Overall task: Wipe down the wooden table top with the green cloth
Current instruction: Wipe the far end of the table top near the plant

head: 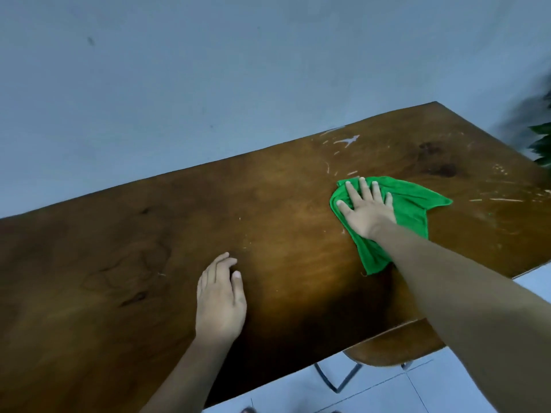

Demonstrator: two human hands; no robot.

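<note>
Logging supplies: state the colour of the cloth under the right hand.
Bright green cloth, pressed flat under the right hand; clearest in the head view.

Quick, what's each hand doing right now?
Left hand: open, empty, resting on the table.
Right hand: open, flat, fingers spread, pressing the cloth onto the table.

cloth [408, 204]: middle hidden under the right hand [368, 211]
plant [541, 138]: blurred, cut by the right edge
table [149, 248]: left end runs off frame

The wooden table top [149, 263] (scratched pale at its far end) bears a crumpled green cloth [414, 204].
</note>
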